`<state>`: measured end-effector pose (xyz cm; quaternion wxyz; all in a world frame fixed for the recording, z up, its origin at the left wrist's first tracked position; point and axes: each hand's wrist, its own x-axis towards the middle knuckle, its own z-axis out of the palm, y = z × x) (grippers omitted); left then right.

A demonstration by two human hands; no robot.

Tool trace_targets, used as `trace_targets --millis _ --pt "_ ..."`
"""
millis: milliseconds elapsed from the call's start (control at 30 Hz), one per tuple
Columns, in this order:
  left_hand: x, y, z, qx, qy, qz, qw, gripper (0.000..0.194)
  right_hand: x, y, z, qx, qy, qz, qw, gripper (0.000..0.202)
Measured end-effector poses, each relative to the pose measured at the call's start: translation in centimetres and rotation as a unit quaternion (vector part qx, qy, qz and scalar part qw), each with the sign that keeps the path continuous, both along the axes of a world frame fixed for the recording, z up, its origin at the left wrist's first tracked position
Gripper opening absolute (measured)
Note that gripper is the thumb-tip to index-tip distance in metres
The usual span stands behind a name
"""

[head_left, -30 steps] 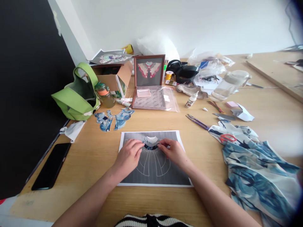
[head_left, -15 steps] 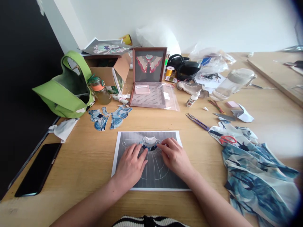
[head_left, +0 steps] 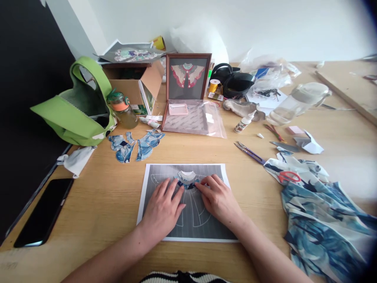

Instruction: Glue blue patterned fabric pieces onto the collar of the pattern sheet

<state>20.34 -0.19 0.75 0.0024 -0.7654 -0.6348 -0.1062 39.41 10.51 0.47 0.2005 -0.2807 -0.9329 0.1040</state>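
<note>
A grey sheet printed with a white-line collar outline lies on the table before me. At its upper middle sits a curved blue patterned fabric piece, below a pale collar-shaped piece. My left hand rests flat on the sheet with fingers apart, its fingertips at the left end of the blue piece. The fingers of my right hand are pinched together at that piece's right end. Further back on the left lie several cut blue fabric pieces.
A framed collar picture stands behind. On the right are a glue bottle, thread snips, red-handled scissors and blue cloth. A green bag, a lidded bottle and a phone are on the left.
The camera view has shifted slightly. My left thumb has spread a little further from the fingers, while both hands stay at the blue fabric piece.
</note>
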Motion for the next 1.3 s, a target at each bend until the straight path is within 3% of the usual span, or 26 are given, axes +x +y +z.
trace_targets --millis 1300 --pt "-0.17 0.42 -0.15 -0.011 0.010 0.006 1.000 0.043 -0.09 0.03 -0.69 0.018 -0.031 -0.018 0.999 0.031"
